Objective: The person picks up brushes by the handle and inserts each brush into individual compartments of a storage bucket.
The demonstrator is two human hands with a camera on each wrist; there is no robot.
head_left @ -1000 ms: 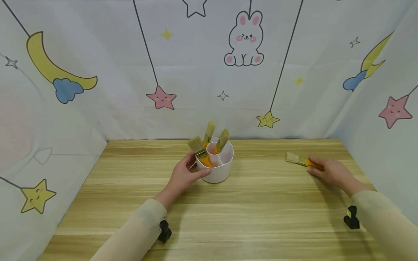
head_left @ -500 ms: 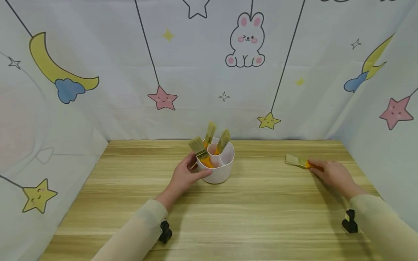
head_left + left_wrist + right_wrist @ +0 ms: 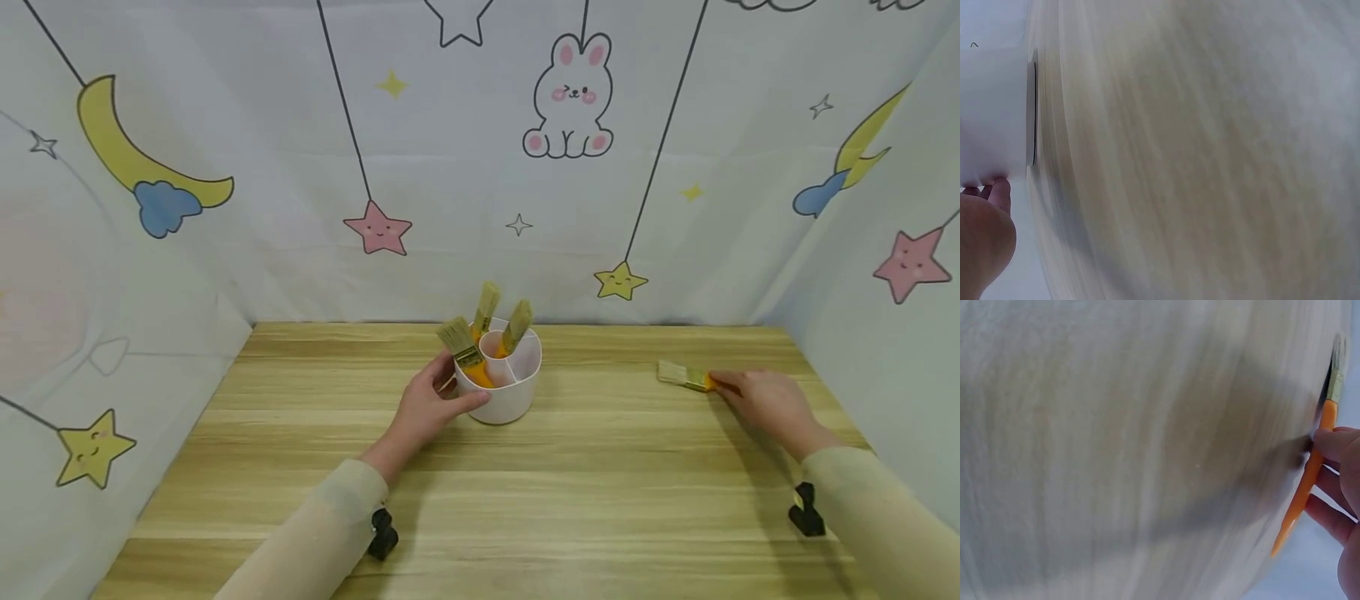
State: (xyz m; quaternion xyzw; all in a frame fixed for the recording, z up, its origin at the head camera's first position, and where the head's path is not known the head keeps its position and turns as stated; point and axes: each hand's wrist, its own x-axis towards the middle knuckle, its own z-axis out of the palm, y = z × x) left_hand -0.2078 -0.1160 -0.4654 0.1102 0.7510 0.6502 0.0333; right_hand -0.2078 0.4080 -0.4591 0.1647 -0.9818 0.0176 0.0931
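Observation:
A white divided holder stands near the table's back edge with three orange-handled paintbrushes in it, bristles up. The widest paintbrush leans left, over the rim. My left hand grips the holder's left side, thumb across its front, fingers behind; in the left wrist view the fingertips press its white wall. On the right, my right hand pinches another flat paintbrush by its orange handle, pale bristles pointing left. The right wrist view shows the orange handle between thumb and fingers, tilted close over the table.
The wood-grain table ends at a white curtain printed with stars, moons and a rabbit. More curtain closes in the left and right sides. A small black device hangs at the right sleeve, and another at the left.
My right fingers have shifted on the handle of the paintbrush, which has turned slightly and stays near the same spot. The left hand keeps its grip on the holder. The head view drifts slightly.

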